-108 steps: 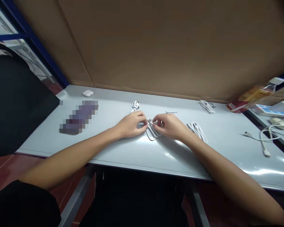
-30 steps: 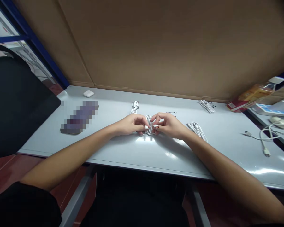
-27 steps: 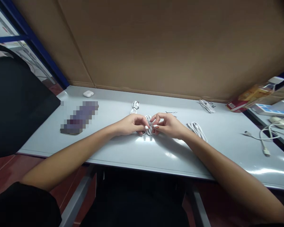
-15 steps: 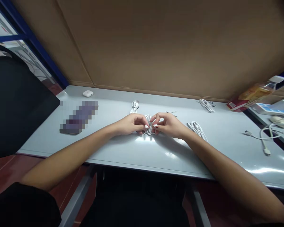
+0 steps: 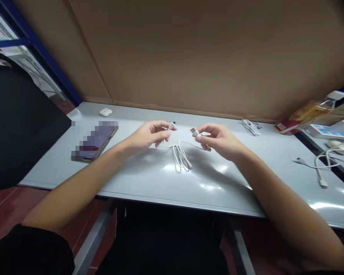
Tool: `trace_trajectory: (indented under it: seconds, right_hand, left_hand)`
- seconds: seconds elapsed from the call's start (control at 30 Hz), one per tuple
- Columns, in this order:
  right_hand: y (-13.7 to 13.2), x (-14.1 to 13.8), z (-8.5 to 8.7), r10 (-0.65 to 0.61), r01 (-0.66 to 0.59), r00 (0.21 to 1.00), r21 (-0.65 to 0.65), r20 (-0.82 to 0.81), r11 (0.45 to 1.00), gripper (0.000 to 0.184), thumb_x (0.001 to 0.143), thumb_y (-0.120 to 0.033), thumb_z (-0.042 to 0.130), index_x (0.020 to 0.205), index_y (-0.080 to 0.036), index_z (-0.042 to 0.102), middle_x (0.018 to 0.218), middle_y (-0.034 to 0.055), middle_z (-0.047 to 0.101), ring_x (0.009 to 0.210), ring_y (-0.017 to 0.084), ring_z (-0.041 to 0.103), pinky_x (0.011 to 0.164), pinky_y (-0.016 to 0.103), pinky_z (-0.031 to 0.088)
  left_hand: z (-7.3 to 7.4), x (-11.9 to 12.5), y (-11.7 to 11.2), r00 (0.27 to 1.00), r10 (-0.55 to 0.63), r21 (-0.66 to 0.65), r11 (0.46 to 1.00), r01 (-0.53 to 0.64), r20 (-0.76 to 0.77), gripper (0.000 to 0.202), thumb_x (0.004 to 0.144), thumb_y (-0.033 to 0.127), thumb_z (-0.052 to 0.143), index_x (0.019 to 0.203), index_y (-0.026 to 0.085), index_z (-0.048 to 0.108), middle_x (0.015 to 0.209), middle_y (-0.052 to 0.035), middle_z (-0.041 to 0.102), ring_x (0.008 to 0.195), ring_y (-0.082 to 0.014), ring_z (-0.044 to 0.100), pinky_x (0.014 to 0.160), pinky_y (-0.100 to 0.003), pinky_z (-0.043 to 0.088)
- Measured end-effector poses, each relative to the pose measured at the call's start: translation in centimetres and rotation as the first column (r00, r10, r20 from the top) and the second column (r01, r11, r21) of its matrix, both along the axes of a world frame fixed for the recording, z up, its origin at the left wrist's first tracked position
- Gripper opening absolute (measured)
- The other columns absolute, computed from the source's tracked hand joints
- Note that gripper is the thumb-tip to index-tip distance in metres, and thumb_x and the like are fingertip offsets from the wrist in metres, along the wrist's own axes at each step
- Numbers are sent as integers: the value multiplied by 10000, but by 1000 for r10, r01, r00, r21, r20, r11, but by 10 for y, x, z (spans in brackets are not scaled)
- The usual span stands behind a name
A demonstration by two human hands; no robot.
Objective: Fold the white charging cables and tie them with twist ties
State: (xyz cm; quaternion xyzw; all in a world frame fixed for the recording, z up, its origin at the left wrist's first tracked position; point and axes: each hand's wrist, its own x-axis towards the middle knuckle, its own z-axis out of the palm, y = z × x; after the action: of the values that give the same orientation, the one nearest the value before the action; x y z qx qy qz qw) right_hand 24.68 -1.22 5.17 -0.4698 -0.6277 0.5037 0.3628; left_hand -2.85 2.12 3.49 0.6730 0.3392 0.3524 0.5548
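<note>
Above the desk, my left hand [image 5: 156, 133] pinches a small white cable plug [image 5: 172, 125] with a dark tip. Opposite it, my right hand [image 5: 213, 137] grips a white USB plug [image 5: 194, 132] whose open end points left and looks reddish inside. From my right fingers a cord runs down to a loosely looped white charging cable [image 5: 182, 158] lying on the desk between the hands. Part of the left plug's cord is hidden by my fingers. A thin black tie [image 5: 205, 134] shows partly behind my right hand.
To the left lie a phone [image 5: 103, 139], partly blurred out, and a white earbud case [image 5: 106, 112]. At the back right rests a bundled white cable [image 5: 250, 127], near a bottle [image 5: 329, 101] and a red-yellow packet [image 5: 296, 119]. Loose cables [image 5: 318, 166] hang over the right side. A black chair [image 5: 23, 126] stands left.
Both hands have lifted and moved apart from the coil, each now holding a plug. The coil has loosened and lies slightly nearer to me. My hands now cover two other cables.
</note>
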Motion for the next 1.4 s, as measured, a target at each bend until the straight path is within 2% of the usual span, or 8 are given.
trace_trajectory:
  seconds: [0.1,0.2,0.3,0.4,0.83,1.13,1.3,1.4]
  right_hand:
    - [11,32,16,-83,84,985,0,-149,996,176,721,-202,785,866,-224,689,855,5,621,514,58,348,456,271,251]
    - [20,64,26,-118,117,976,-17,-181,993,217,695,-148,753,895,-231,732,836,-8,571,505,49,274,444,270,159]
    - [24,82,28,-135,126,976,-61,-170,990,269,684,-147,740,932,-251,749,817,-14,553,493,49,236,439,270,102]
    - [23,84,27,-121,106,981,-104,-153,989,320,660,-155,744,963,-257,747,806,-22,550,484,46,212,435,265,99]
    - [19,74,24,-20,6,995,-135,-101,991,341,690,-202,772,1026,-255,753,771,0,631,463,43,262,436,257,209]
    - [19,72,21,19,-28,999,-179,-50,983,405,722,-214,762,1126,-215,766,802,19,651,443,44,319,404,256,228]
    - [20,55,11,91,-96,995,-260,-34,961,413,772,-242,796,1173,-194,710,774,9,638,522,94,514,417,242,365]
    - [17,36,0,187,-187,982,-307,-29,933,384,815,-271,795,1170,-224,659,793,8,665,680,153,649,570,273,535]
  left_hand:
    - [20,-19,11,936,185,-46,983,-179,298,92,850,176,645,902,175,722,533,72,360,443,-67,304,454,-226,286]
    - [33,-37,21,832,257,-139,966,-217,491,175,817,122,539,813,160,710,503,68,304,435,-69,215,433,-226,211]
    - [35,-48,27,778,323,-212,946,-246,539,232,841,138,484,766,158,702,485,55,298,432,-77,181,424,-231,163]
    - [32,-50,30,769,322,-216,946,-242,552,265,859,158,466,763,159,713,475,44,327,422,-82,178,414,-246,147]
    - [22,-42,29,838,231,-142,973,-184,495,258,802,185,506,823,149,761,507,20,463,421,-78,290,421,-233,269]
    - [11,-39,26,933,190,-100,981,-167,307,229,761,212,684,940,117,791,654,-19,623,552,-90,483,529,-237,367]
    - [-10,-15,17,978,86,-100,993,-68,193,183,781,279,756,891,142,806,832,-64,714,741,-144,604,725,-294,477]
    - [-24,2,7,999,-10,3,1000,10,41,230,840,346,756,984,178,820,980,-76,735,879,-176,632,800,-315,484]
